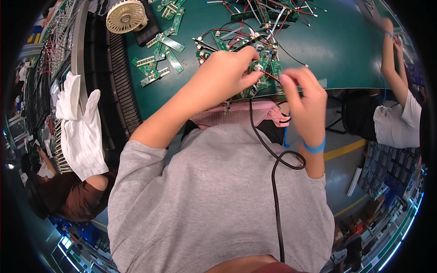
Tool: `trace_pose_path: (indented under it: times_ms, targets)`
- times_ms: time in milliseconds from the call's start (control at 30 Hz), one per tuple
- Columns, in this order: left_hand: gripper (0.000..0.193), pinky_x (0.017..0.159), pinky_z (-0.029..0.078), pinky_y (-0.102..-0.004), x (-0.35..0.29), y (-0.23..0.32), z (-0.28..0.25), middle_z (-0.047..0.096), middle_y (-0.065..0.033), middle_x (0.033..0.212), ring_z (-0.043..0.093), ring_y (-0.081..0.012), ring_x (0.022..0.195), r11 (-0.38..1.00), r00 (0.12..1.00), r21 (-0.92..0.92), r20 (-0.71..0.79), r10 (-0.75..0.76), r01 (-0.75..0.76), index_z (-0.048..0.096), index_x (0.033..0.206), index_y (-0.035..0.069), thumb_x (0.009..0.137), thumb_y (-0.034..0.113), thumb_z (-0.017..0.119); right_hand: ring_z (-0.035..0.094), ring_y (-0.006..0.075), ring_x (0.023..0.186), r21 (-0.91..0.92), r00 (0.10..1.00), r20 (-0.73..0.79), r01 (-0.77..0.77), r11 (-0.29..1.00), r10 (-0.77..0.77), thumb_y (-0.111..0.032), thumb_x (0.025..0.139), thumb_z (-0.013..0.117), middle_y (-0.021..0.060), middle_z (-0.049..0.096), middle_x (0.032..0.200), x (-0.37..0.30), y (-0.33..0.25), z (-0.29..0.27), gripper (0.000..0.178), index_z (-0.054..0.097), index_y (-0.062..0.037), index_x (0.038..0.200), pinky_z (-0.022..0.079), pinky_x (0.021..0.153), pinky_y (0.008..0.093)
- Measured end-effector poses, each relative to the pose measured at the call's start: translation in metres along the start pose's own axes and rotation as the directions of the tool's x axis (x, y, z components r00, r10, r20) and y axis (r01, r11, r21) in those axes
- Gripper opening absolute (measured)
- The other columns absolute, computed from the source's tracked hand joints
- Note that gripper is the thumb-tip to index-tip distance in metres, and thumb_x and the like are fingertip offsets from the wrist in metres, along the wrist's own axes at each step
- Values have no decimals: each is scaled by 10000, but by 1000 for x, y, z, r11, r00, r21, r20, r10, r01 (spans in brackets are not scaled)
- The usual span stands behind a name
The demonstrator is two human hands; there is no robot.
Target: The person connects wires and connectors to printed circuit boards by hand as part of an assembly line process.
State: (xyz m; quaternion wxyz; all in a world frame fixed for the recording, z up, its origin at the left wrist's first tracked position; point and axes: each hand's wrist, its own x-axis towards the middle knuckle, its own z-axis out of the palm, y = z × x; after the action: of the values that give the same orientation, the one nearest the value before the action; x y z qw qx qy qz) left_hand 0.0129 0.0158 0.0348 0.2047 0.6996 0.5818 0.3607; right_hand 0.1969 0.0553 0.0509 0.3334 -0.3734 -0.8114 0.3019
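Observation:
My left hand (227,73) is closed, with thumb and fingers pinching a green circuit board (263,83) near the table's front edge. A small white connector (258,68) shows at its fingertips. From there a red-and-black wire (272,77) runs to my right hand (306,93), which pinches its other end and is slightly blurred. My right wrist wears a blue band (314,148). Just beyond my hands lies a tangle of wired circuit boards (223,40), partly hidden by my left hand.
Loose green boards (172,43) lie at left on the green table (337,50), near a cream fan (125,18). A black conveyor (119,68) runs along the left side. White gloves (84,141) hang over its rail. A black cable (274,191) crosses my front.

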Motion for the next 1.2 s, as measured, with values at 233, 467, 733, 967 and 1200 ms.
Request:
trace_pose_path:
  times_ms: [233, 467, 733, 967, 1200]
  targets:
    - [248, 450, 411, -232, -2, 4, -5, 517, -33, 554, 512, -110, 476, 998, 997, -59, 79, -26, 31, 538, 897, 53, 734, 150, 698, 489, 256, 444, -284, 896, 69, -404, 870, 439, -218, 857, 526, 173, 545, 587, -35, 49, -25, 273, 601, 34, 784, 378, 455, 321]
    - [238, 497, 427, -232, -7, 9, -7, 538, -28, 591, 532, -97, 529, 991, 991, -131, 132, 27, -9, 559, 901, 61, 737, 160, 700, 560, 126, 681, 339, 882, -46, -428, 838, 469, -177, 890, 498, 89, 638, 777, -27, 54, -2, 263, 603, 63, 874, 435, 658, 236]
    - [204, 580, 484, -212, -14, 6, -13, 574, -38, 790, 590, -86, 662, 870, 959, -428, 239, -151, 244, 526, 918, -11, 773, 47, 658, 333, 34, 511, 804, 863, 302, -459, 377, 406, -131, 879, 521, -48, 402, 573, -5, 31, 5, 175, 564, 30, 930, 266, 474, 193]
    - [198, 587, 495, -218, -17, -3, -12, 614, -84, 812, 633, -136, 696, 471, 947, -827, 217, -238, 308, 442, 955, 12, 837, 80, 586, 431, 6, 608, 527, 852, 412, -511, 679, 322, -86, 867, 537, -31, 536, 693, 3, 3, 3, 108, 553, 20, 857, 330, 535, 149]
    - [189, 583, 496, -220, -19, -20, 0, 626, -113, 837, 656, -199, 724, 402, 954, -874, 192, -229, 273, 429, 986, 26, 869, 117, 546, 470, 71, 743, 438, 913, 316, -382, 813, 259, -48, 842, 531, 47, 500, 945, 1, 9, 8, 109, 552, 53, 809, 385, 659, 194]
